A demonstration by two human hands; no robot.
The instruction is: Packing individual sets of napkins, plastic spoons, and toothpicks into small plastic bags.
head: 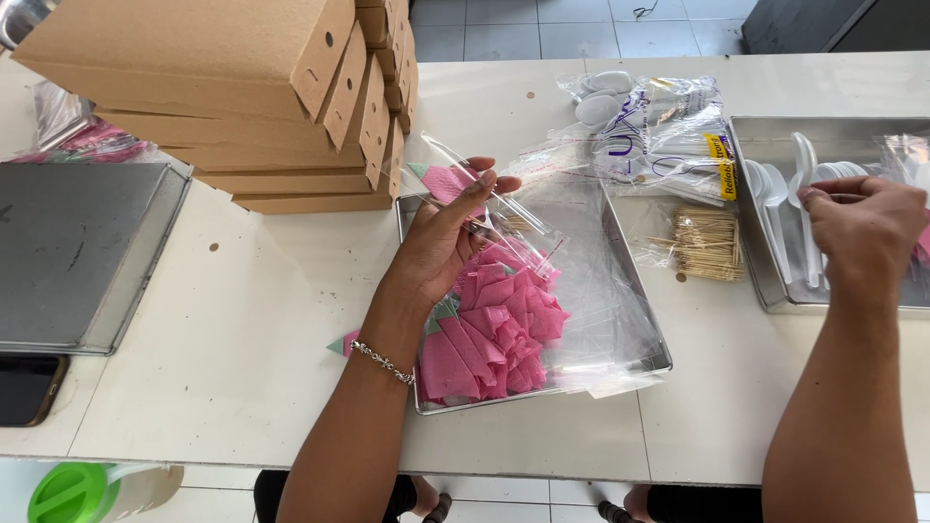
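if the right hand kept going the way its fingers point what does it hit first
Probably the white plastic spoons in the metal tray: the right hand points left at them, apparently already touching one, though depth is unclear.

A person's left hand (441, 242) holds up a clear plastic sleeve (484, 194) with a folded pink napkin (448, 181) inside it, above a metal tray (639, 363) at the middle of the white surface (242, 339). The tray holds a heap of pink napkins (499, 329) and loose clear sleeves (605, 291). The right hand (862, 228) grips a white plastic spoon (804, 194) over a second metal tray (765, 281) at the right edge, where more white spoons (770, 199) lie. Between the trays lies a bundle of toothpicks (707, 242), with bagged cutlery (659, 126) behind it. Stacked brown cardboard boxes (271, 97) stand toward the far left corner; an upturned grey tray (77, 252) lies at the left edge.
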